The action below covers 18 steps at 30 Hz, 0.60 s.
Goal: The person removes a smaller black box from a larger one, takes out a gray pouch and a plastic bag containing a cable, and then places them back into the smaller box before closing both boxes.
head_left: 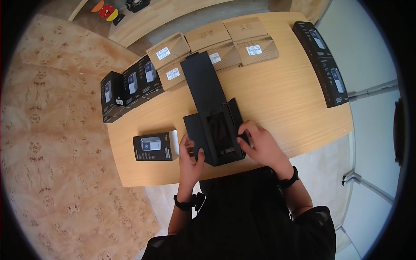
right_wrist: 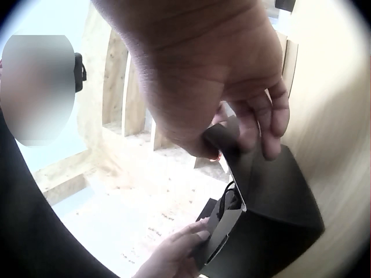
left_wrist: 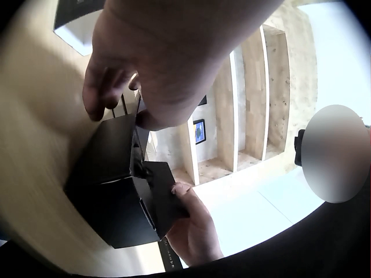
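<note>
An opened black cardboard box [head_left: 219, 130] stands near the table's front edge, its long lid [head_left: 203, 82] folded back and its side flaps spread outward. On its left, my left hand [head_left: 190, 162] holds the left flap [head_left: 195, 132], with the thumb on top. My right hand [head_left: 262, 143] pinches the right flap between thumb and fingers; the right wrist view shows that flap [right_wrist: 223, 139] bent in the grip. Inside the box a dark looped cord [right_wrist: 230, 197] shows at the opening. The rest of its contents is lost in shadow.
A printed black box [head_left: 151, 146] with a white end lies left of my left hand. More printed black boxes [head_left: 134, 80] stand at the back left, others [head_left: 323, 65] along the right edge. Several brown cartons [head_left: 255, 50] are stacked at the back of the wooden table [head_left: 281, 95].
</note>
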Tool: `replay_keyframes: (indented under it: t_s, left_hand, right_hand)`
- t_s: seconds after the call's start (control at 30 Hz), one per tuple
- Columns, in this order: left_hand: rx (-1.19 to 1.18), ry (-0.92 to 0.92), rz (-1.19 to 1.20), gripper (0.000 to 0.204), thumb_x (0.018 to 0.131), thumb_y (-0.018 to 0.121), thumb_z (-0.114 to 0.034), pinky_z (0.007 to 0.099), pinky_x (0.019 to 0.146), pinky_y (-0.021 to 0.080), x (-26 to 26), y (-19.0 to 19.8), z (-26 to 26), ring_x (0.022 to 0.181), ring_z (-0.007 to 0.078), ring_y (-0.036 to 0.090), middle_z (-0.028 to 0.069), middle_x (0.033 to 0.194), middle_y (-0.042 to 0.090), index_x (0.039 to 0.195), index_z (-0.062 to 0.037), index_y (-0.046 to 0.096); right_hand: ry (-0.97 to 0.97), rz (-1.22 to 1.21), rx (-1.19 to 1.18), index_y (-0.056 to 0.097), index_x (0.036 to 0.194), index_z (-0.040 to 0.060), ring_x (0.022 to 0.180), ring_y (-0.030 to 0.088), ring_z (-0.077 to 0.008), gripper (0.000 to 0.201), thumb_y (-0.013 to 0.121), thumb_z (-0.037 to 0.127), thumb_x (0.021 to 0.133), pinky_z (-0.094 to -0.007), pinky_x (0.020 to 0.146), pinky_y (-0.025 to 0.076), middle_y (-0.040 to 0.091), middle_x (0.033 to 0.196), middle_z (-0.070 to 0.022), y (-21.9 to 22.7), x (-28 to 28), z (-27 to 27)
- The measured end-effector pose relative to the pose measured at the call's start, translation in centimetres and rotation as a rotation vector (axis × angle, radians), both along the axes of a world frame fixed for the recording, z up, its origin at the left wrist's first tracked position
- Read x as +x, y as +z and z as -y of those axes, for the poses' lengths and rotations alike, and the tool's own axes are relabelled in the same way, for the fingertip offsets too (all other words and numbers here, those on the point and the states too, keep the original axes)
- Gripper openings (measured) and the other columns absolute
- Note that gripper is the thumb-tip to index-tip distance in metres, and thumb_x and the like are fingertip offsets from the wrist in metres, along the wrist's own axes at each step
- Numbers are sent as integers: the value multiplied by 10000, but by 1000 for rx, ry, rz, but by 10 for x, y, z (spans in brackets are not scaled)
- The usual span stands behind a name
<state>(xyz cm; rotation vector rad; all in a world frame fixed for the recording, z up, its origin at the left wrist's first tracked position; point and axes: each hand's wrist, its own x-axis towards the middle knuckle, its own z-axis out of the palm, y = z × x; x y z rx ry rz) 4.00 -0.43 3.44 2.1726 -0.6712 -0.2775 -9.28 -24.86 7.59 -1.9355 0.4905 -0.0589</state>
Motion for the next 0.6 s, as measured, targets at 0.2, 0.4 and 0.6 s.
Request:
replay_keyframes:
  t_s: [0.2, 0.4, 0.6]
  left_hand:
    - [10, 9, 134, 606, 957, 691, -45, 378, 935, 529, 3, -16, -3, 1149, 268, 614, 161, 1368, 508, 1522, -57, 471]
    - [136, -168, 285, 478, 934, 707, -48, 390, 938, 547, 6, 2, 9, 1108, 306, 650, 190, 1276, 575, 1394, 15, 591]
    - [11, -179, -67, 689, 888, 765, -27, 391, 1005, 541, 0, 5, 15, 1144, 293, 689, 200, 1338, 641, 1513, 13, 478]
  right_hand:
    - [-131, 249, -385, 613, 1074, 65, 1007, 650, -379, 223, 742, 96, 895, -469, 833, 540, 617, 1038, -168, -29, -9, 6]
    - [-44, 169, -329, 621, 1118, 36, 1002, 653, -419, 261, 742, 95, 895, -476, 850, 565, 614, 1094, -193, -31, 2, -1]
    - [14, 87, -310, 527, 1294, -5, 1011, 663, -467, 505, 780, 145, 884, -502, 846, 583, 614, 1143, -247, -19, 13, -8]
